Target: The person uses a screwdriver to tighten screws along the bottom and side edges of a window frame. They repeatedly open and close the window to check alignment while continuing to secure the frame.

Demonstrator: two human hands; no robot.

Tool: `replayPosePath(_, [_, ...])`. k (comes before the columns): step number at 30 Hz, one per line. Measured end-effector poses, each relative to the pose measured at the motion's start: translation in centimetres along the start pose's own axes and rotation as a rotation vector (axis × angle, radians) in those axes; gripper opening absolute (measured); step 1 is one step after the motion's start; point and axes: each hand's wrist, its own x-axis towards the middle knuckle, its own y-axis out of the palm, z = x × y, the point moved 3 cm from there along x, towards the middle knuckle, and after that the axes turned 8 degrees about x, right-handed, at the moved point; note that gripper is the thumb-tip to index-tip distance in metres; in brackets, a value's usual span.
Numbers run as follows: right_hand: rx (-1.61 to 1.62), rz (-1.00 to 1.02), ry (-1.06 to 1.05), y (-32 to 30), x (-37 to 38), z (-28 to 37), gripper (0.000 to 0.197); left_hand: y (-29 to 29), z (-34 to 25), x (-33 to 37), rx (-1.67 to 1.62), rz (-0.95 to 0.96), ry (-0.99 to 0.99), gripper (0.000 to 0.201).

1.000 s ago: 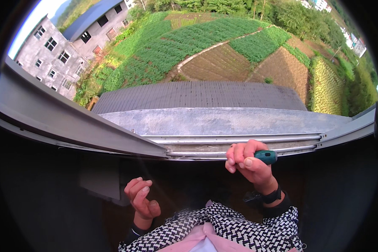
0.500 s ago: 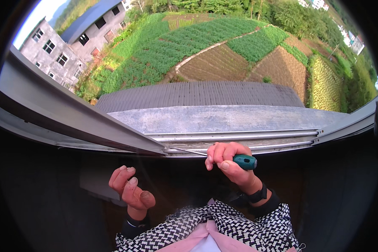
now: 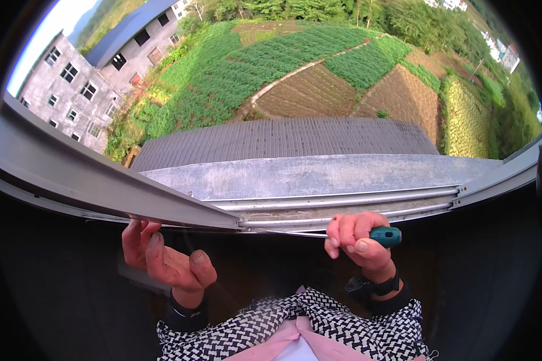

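My right hand (image 3: 360, 240) is closed around a screwdriver (image 3: 388, 236) with a dark green handle. Its thin metal shaft points left, and the tip is close to the lower end corner of the grey sliding window sash (image 3: 120, 186); whether it touches cannot be made out. My left hand (image 3: 170, 262) is palm up under the sash's bottom edge, its fingers loosely bent and apart, holding nothing visible. The fingertips are at that edge, and contact is unclear. Metal window tracks (image 3: 349, 201) run right from the sash corner, just beyond my right hand.
Outside the opening lie a concrete ledge (image 3: 319, 171) and a dark corrugated roof (image 3: 289, 137). The window frame's side (image 3: 494, 171) rises at the right. Farther off are crop fields (image 3: 247, 66) and grey buildings (image 3: 69, 90). Below the tracks the area around my hands is dark.
My right hand has moved right with the screwdriver, whose tip has shifted slightly away from the sash corner. My left hand has moved left and up to the sash's lower edge.
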Motion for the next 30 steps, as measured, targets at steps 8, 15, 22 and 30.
replayPosePath(8, [-0.028,-0.014,0.036,0.4,0.0,-3.0,0.020,2.3,-1.7,1.3,-0.038,-0.116,-0.149,0.068])
replayPosePath(15, [-0.207,-0.196,-0.305,-6.1,-14.8,11.6,0.023,2.7,-3.9,2.5,-0.015,-0.133,-0.286,0.068])
replayPosePath(22, [-0.303,-0.307,-0.333,-3.9,-20.8,15.4,0.020,4.6,-10.3,4.2,-0.025,-0.133,-0.288,0.064])
replayPosePath(30, [-0.381,-0.468,-0.401,-3.7,-26.0,17.7,0.025,9.2,-21.4,6.3,-0.125,-0.060,-0.162,0.050])
